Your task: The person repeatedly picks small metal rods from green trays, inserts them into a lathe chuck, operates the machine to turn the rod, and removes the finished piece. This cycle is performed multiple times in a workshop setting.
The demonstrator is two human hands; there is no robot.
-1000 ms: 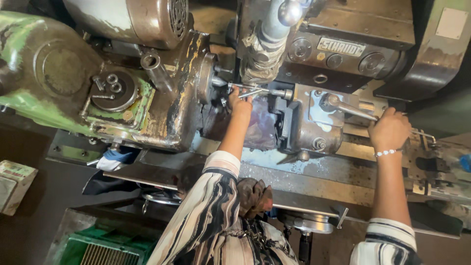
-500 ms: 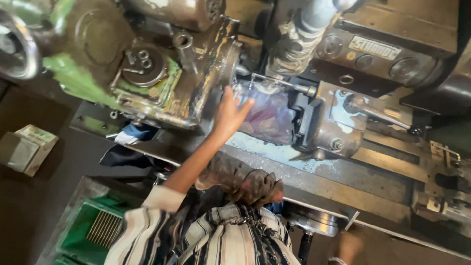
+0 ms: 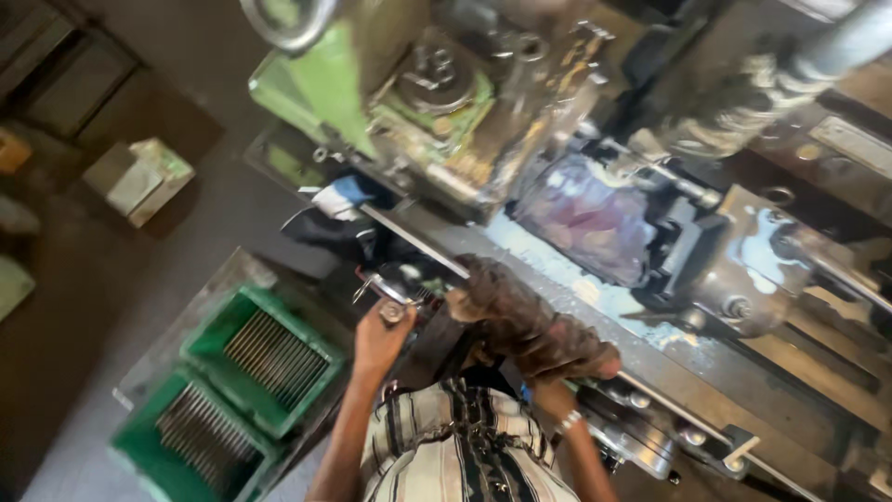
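Head cam, looking down: the left hand [image 3: 379,336] is curled around a small round metal part [image 3: 391,312], pinched at the fingertips just below the green lathe [image 3: 372,102] and right beside the brownish rag [image 3: 520,321]. The part is too small to show any long axis. The right hand [image 3: 544,395] is mostly hidden under that rag, so can't tell if it's open or gripping. Green crates of rods [image 3: 265,358] sit left of the left hand, and the lathe bed edge [image 3: 650,390] hems in the right.
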